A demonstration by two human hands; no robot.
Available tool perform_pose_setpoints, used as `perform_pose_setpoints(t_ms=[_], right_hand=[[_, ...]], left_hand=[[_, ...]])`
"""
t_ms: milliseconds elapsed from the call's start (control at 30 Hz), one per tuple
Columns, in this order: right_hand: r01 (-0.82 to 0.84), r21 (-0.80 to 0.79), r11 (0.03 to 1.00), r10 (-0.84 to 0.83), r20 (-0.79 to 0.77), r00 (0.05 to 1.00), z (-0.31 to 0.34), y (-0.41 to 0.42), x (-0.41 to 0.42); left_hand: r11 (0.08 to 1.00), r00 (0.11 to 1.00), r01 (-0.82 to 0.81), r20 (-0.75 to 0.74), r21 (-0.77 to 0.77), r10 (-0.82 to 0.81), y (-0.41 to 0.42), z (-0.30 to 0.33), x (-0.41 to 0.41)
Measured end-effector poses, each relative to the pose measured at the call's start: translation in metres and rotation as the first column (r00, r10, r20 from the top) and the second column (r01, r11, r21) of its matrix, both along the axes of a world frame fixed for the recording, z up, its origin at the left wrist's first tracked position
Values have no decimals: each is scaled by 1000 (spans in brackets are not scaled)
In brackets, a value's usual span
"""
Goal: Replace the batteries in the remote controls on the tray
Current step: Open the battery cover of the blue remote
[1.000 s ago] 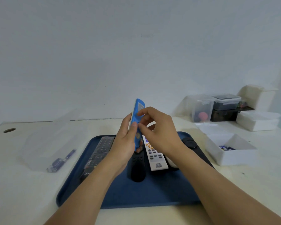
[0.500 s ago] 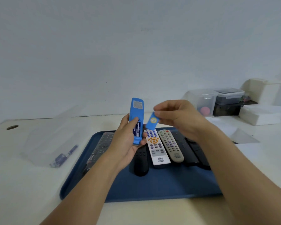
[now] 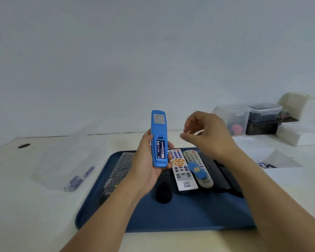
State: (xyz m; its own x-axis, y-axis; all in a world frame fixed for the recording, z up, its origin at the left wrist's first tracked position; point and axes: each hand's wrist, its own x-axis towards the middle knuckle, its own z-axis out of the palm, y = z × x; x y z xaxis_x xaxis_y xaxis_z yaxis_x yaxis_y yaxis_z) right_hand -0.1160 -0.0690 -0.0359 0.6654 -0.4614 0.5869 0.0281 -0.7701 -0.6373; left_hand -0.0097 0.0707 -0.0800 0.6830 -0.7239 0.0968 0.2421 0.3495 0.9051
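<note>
My left hand (image 3: 145,166) holds a blue remote (image 3: 159,128) upright, back side toward me, above the dark blue tray (image 3: 180,215). Its battery bay is uncovered and two batteries (image 3: 160,149) sit in it. The blue battery cover (image 3: 196,170) lies on the grey remote (image 3: 204,180) on the tray. My right hand (image 3: 205,135) hovers to the right of the blue remote, blurred, fingers curled loosely and holding nothing. A white remote (image 3: 183,177) and several black remotes (image 3: 163,190) also lie on the tray.
A clear plastic box (image 3: 65,160) with pens in it lies on the table at the left. At the right stand a white tray with batteries (image 3: 273,160), clear lidded containers (image 3: 244,117) and white boxes (image 3: 302,133). A cable hole (image 3: 24,145) is at the far left.
My right hand pulled the blue cover off the remote, let it go onto the grey remote on the tray, and has lifted away with nothing in it. The left hand turned the remote's open bay toward me.
</note>
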Motion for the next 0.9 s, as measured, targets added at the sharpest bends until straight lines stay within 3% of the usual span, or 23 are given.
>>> perform_pose_setpoints(t_ms=[67,200,500,700,900], right_hand=[[-118,0,993,117,139,983,0,21,5],[-133,-119,984,141,59,988,-18,41,19],[-147,22,989,145,77,986,-27,45,26],[-161,24,987,160,57,986,-30,47,27],[-187,69,980,182,71,981,-27,47,28]], left_hand=[[1000,999,-4,41,9,3,-1,-3,2],[999,998,28,54,-38,-26,-1,-4,0],[1000,1000,-5,12,-30,5,-2,-6,4],[988,959,-131,264,75,107,-4,-13,7],[979,940,-182,310,91,146,-6,-14,9]])
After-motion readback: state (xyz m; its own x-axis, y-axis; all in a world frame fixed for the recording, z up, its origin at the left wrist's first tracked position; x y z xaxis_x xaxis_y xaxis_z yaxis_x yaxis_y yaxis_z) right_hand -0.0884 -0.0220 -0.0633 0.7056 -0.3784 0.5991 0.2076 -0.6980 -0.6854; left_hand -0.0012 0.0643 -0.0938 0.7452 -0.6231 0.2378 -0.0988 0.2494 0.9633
